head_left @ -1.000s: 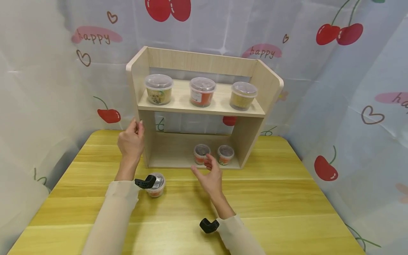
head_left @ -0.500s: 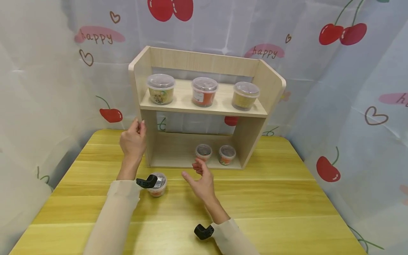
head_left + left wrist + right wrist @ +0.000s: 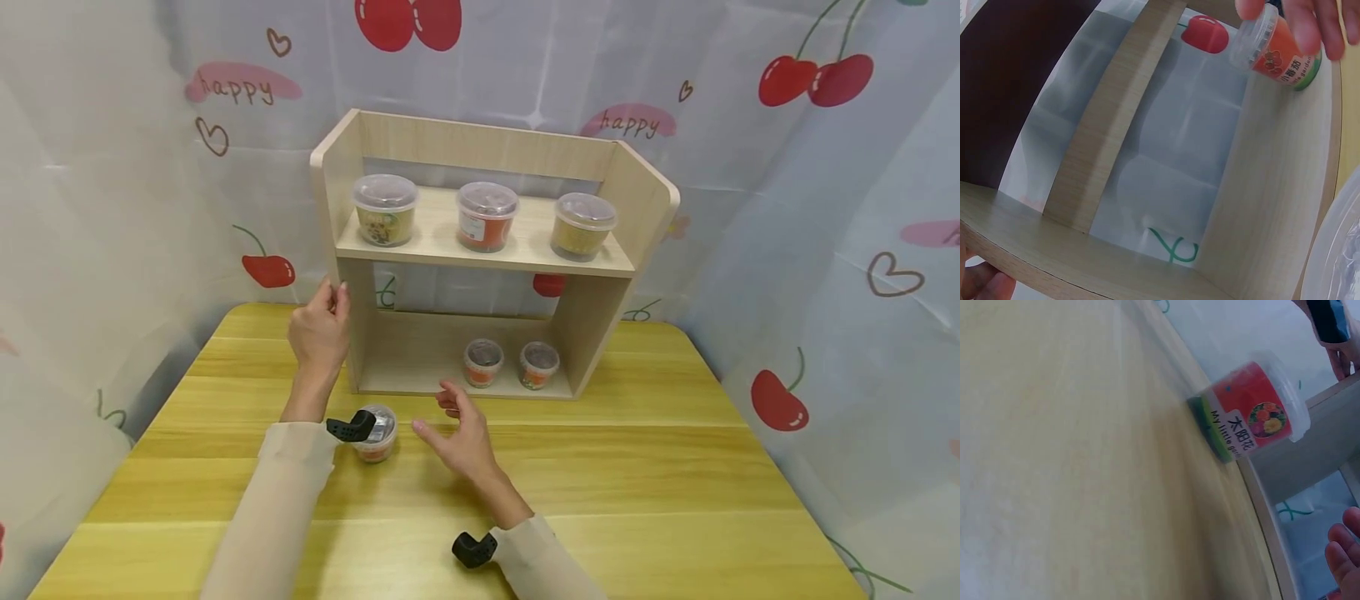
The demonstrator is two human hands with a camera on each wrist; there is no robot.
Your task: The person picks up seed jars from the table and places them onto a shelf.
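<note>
My left hand (image 3: pixel 320 332) grips the left side panel of a pale wooden two-tier shelf (image 3: pixel 420 354); its fingertips (image 3: pixel 988 282) show past the panel's edge in the left wrist view. Over the table in front of the shelf, my right hand (image 3: pixel 463 435) is held with spread fingers and nothing in them. To its left, apart from it, stands a small lidded plastic cup (image 3: pixel 377 437) on the table, partly behind the left wrist's black camera mount. In the right wrist view this cup (image 3: pixel 1250 412) has a red and green label reading "My little garden".
Two similar small cups, one left (image 3: pixel 483 363) and one right (image 3: pixel 538 365), stand on the lower board. The upper board carries three larger lidded tubs: yellow (image 3: pixel 385 221), red (image 3: pixel 486 221) and yellow (image 3: pixel 582 233). A cherry-print curtain (image 3: pixel 480 75) hangs behind the yellow wooden table (image 3: pixel 637 483).
My right hand has moved left and away from the small cups on the lower board, toward the cup on the table. My left hand keeps its hold on the side panel.
</note>
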